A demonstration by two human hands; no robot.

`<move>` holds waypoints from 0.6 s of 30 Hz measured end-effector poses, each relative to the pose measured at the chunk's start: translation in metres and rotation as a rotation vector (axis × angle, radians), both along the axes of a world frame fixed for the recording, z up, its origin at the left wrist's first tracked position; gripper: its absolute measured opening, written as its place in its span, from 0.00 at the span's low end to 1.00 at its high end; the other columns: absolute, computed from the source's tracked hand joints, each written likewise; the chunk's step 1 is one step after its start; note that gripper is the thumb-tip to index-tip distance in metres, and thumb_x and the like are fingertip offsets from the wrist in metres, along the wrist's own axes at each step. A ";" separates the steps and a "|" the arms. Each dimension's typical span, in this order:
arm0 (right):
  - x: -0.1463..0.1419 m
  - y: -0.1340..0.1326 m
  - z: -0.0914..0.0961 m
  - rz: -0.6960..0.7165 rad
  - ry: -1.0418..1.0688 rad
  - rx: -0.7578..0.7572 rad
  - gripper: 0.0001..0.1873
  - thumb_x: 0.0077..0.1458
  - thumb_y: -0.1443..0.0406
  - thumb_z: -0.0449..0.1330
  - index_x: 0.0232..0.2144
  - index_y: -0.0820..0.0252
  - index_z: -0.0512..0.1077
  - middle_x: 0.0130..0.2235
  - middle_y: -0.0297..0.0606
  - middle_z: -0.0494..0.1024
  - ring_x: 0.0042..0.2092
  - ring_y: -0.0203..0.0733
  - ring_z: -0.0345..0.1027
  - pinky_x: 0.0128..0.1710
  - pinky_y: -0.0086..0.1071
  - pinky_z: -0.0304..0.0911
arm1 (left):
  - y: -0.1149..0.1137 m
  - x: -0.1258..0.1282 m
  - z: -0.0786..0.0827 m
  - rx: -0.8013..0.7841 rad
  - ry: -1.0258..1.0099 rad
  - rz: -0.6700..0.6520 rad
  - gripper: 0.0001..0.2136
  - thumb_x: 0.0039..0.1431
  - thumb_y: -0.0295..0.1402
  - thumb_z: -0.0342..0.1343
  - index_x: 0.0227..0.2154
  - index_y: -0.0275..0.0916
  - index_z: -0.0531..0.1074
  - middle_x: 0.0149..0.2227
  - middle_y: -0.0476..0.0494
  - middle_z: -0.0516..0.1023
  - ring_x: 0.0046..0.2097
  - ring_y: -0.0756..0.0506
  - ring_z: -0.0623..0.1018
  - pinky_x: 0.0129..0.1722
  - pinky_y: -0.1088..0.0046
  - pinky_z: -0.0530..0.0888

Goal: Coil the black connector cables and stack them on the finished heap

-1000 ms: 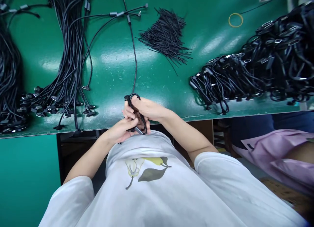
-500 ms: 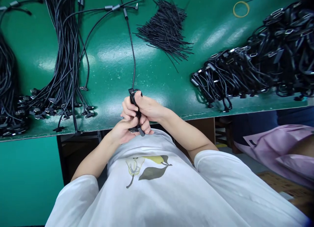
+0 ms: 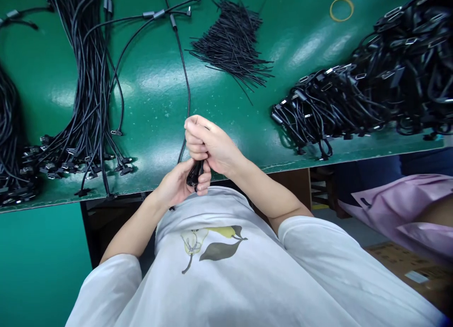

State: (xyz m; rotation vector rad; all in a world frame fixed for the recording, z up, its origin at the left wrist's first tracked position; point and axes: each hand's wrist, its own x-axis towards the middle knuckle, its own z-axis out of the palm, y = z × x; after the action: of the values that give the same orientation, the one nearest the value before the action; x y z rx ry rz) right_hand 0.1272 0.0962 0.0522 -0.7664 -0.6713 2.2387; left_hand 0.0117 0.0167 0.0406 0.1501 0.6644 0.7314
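Both hands are close together at the table's front edge. My left hand point(image 3: 177, 181) is wrapped round a folded black cable point(image 3: 194, 176), whose looped lower part shows between the thumb and fingers. Right above it, my right hand point(image 3: 212, 145) is closed against the top of the same bundle, thumb and forefinger pinched together. What lies inside that pinch is hidden. Behind the hands runs a single black cable point(image 3: 188, 93), coming down from a grey sleeve point(image 3: 173, 21) and passing beside my left hand.
Long black cables point(image 3: 90, 81) with small connectors lie at the left. A heap of short black ties point(image 3: 231, 44) is at the centre back. Coiled cables point(image 3: 329, 105) are piled at the right, near a yellow rubber band point(image 3: 341, 9). A person in a pink garment point(image 3: 399, 199) sits at the right.
My right hand has turned over and closed above the bundle, its pinch now higher. The bundle's upper part is now covered, and the single cable hangs beside the hands.
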 end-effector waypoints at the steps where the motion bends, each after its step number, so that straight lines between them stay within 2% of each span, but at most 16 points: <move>1: -0.001 0.000 0.001 0.015 0.001 0.003 0.15 0.58 0.56 0.60 0.31 0.58 0.59 0.20 0.19 0.49 0.17 0.22 0.37 0.15 0.17 0.37 | 0.000 -0.001 0.001 -0.005 -0.004 -0.011 0.15 0.55 0.41 0.62 0.32 0.32 0.73 0.24 0.49 0.66 0.25 0.52 0.68 0.24 0.77 0.68; 5: 0.000 0.001 0.001 0.165 0.007 -0.004 0.26 0.59 0.44 0.54 0.24 0.59 0.57 0.17 0.20 0.43 0.17 0.23 0.31 0.13 0.19 0.33 | -0.005 -0.005 -0.005 -0.024 0.002 -0.023 0.11 0.55 0.35 0.63 0.35 0.31 0.74 0.28 0.46 0.70 0.30 0.50 0.73 0.29 0.76 0.72; 8: 0.004 0.001 -0.002 0.261 0.014 -0.032 0.29 0.60 0.42 0.49 0.22 0.58 0.56 0.17 0.21 0.42 0.16 0.24 0.31 0.12 0.19 0.33 | -0.010 -0.003 -0.013 -0.087 -0.109 -0.095 0.13 0.52 0.38 0.66 0.34 0.32 0.74 0.30 0.43 0.72 0.35 0.45 0.76 0.33 0.71 0.75; 10: 0.004 0.002 -0.006 0.288 0.031 -0.035 0.29 0.61 0.42 0.47 0.22 0.58 0.56 0.17 0.21 0.42 0.16 0.24 0.32 0.12 0.19 0.34 | -0.012 0.002 -0.015 -0.110 -0.168 -0.130 0.14 0.51 0.40 0.66 0.31 0.32 0.74 0.28 0.43 0.70 0.35 0.44 0.75 0.32 0.70 0.75; 12: 0.003 0.004 -0.010 0.284 0.022 -0.002 0.29 0.61 0.42 0.47 0.23 0.58 0.57 0.17 0.21 0.44 0.16 0.24 0.33 0.13 0.19 0.36 | -0.012 0.008 -0.014 -0.117 -0.168 -0.111 0.13 0.53 0.39 0.65 0.29 0.32 0.72 0.26 0.45 0.67 0.31 0.46 0.74 0.30 0.71 0.73; 15: 0.004 0.008 -0.014 0.226 -0.112 0.174 0.28 0.60 0.40 0.46 0.27 0.59 0.60 0.19 0.24 0.54 0.18 0.25 0.46 0.16 0.20 0.48 | -0.010 0.016 -0.010 -0.101 -0.091 -0.004 0.10 0.55 0.35 0.63 0.28 0.33 0.71 0.25 0.48 0.64 0.28 0.51 0.69 0.28 0.75 0.70; 18: 0.012 0.004 -0.016 -0.022 -0.389 0.573 0.26 0.60 0.42 0.49 0.37 0.59 0.65 0.31 0.32 0.69 0.31 0.31 0.64 0.32 0.25 0.64 | -0.003 0.016 -0.008 -0.015 0.036 0.196 0.09 0.58 0.33 0.60 0.27 0.35 0.70 0.25 0.49 0.63 0.28 0.52 0.68 0.30 0.77 0.69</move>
State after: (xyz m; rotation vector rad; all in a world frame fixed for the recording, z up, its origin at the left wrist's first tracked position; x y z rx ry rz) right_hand 0.1393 0.1004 0.0358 -0.8995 -1.4021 1.7421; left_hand 0.0273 0.0137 0.0322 0.0856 0.7247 0.9131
